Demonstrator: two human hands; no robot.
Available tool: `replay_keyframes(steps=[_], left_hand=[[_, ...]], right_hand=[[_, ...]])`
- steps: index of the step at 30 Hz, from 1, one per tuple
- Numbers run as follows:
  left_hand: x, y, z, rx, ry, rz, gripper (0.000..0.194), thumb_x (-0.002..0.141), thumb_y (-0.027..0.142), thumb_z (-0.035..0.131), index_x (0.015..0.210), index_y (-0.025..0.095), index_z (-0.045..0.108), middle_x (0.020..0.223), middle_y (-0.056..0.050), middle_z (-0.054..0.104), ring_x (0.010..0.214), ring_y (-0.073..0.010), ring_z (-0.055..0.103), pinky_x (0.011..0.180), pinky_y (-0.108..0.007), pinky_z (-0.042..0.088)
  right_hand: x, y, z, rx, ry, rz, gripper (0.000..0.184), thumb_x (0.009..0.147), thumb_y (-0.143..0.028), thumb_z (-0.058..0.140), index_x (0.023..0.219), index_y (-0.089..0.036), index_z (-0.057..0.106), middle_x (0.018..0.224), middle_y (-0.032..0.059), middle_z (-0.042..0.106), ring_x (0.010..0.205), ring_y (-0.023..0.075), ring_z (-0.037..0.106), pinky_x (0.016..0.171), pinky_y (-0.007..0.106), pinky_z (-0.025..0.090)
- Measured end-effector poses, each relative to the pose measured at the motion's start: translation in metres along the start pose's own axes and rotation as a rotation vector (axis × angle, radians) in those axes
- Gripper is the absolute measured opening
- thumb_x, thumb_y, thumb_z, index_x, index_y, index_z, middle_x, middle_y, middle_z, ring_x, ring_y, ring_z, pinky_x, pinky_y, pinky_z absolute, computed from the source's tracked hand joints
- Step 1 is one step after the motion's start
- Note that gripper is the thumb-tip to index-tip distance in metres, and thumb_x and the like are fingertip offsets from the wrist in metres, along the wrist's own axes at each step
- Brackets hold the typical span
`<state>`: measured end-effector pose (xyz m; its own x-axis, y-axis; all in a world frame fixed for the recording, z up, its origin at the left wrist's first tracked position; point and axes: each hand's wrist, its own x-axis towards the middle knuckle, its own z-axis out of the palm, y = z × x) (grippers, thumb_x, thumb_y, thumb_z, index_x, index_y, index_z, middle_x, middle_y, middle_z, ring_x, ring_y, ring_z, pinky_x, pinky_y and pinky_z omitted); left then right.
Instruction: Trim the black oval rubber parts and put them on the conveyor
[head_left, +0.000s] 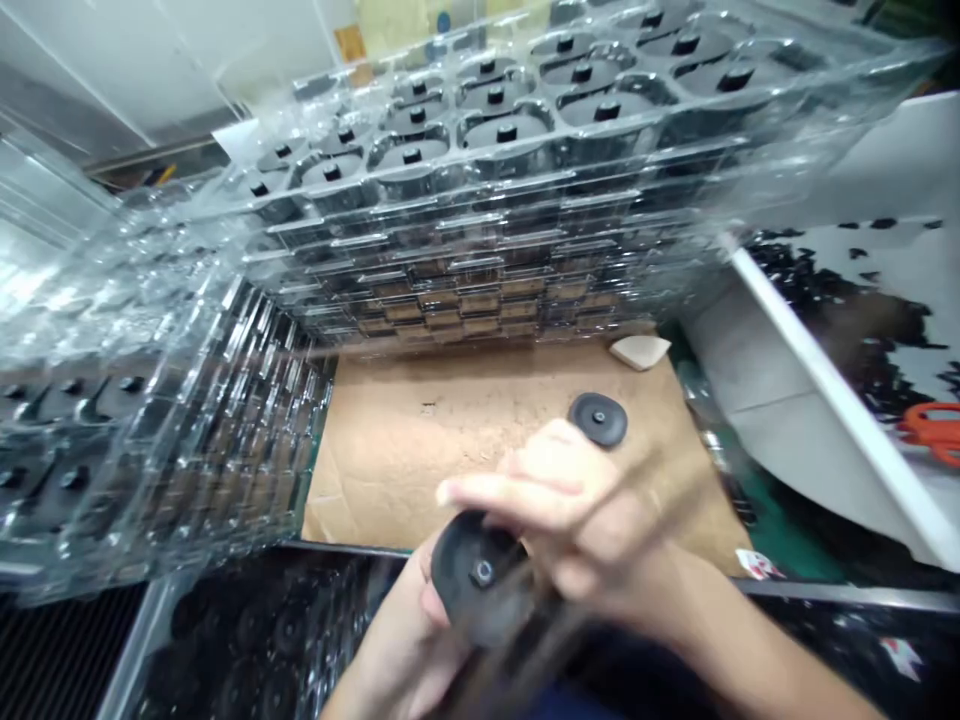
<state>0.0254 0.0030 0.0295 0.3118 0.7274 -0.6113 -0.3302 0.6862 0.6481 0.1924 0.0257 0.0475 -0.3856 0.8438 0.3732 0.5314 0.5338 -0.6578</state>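
**Blurred strands (559, 622) in front of a black part (457, 570) in my hands**

Nearest my camera, the strands cross the part and my right hand (574, 490). The part is just off the near edge of the cardboard (412, 420). My left hand (416, 625) grips its left side, closed around it; my right is at its far edge, one finger reaching over, but I can't tell how firmly that hand grips.

On the cardboard's right side I see a second part (613, 428), lying flat, and a pale piece (640, 351) at the far right corner. Clear trays (457, 215) holding more parts are stacked beyond the cardboard, with another stack (202, 430) to its left. Right of it, orange handles (934, 428) show by a white bin (832, 390).
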Motion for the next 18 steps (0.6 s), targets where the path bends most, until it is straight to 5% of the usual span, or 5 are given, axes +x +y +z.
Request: replay_keyframes(steps=[5, 8, 11, 15, 18], left_hand=[[-0.007, 0.007, -0.011, -0.331, -0.222, -0.217, 0.055, 0.049, 0.03, 0.082, 0.101, 0.024, 0.065, 0.108, -0.006, 0.068, 0.093, -0.0251, 0.065, 0.074, -0.029, 0.053], [-0.002, 0.003, -0.016, -0.354, -0.278, -0.22, 0.056, 0.054, 0.026, 0.08, 0.107, 0.023, 0.062, 0.113, -0.007, 0.066, 0.101, -0.0271, 0.062, 0.077, -0.031, 0.054], [0.004, -0.001, -0.016, -0.349, -0.286, -0.222, 0.049, 0.059, 0.023, 0.077, 0.106, 0.022, 0.063, 0.114, -0.008, 0.066, 0.101, -0.0283, 0.061, 0.077, -0.032, 0.054], [0.005, -0.003, -0.012, -0.333, -0.273, -0.189, 0.051, 0.057, 0.024, 0.078, 0.105, 0.02, 0.063, 0.108, -0.009, 0.068, 0.096, -0.0279, 0.064, 0.075, -0.032, 0.054], [0.004, -0.006, -0.01, -0.276, -0.203, -0.137, 0.05, 0.058, 0.023, 0.078, 0.106, 0.02, 0.064, 0.103, -0.007, 0.07, 0.099, -0.0236, 0.062, 0.088, -0.031, 0.046]], right_hand=[[-0.06, 0.021, 0.034, 0.141, 0.076, 0.555, 0.025, 0.089, -0.028, 0.044, 0.107, -0.026, 0.061, 0.104, 0.0032, 0.066, 0.094, 0.0181, 0.061, 0.074, 0.026, 0.05], [-0.094, 0.018, 0.052, 0.275, -0.056, 0.658, 0.026, 0.088, -0.032, 0.045, 0.105, -0.025, 0.064, 0.098, 0.0032, 0.068, 0.092, 0.019, 0.064, 0.074, 0.027, 0.053], [-0.102, 0.012, 0.045, 0.226, -0.004, 0.723, 0.025, 0.087, -0.032, 0.046, 0.101, -0.024, 0.065, 0.098, 0.0043, 0.069, 0.09, 0.02, 0.065, 0.07, 0.026, 0.055], [-0.071, -0.01, 0.009, 0.053, 0.263, 0.56, 0.025, 0.086, -0.023, 0.049, 0.108, -0.028, 0.059, 0.104, 0.0014, 0.067, 0.091, 0.0183, 0.064, 0.065, 0.022, 0.053], [-0.042, -0.028, -0.004, 0.069, 0.198, 0.216, 0.032, 0.085, -0.014, 0.047, 0.112, -0.028, 0.057, 0.094, 0.0008, 0.068, 0.079, 0.0166, 0.063, 0.067, 0.026, 0.05]])
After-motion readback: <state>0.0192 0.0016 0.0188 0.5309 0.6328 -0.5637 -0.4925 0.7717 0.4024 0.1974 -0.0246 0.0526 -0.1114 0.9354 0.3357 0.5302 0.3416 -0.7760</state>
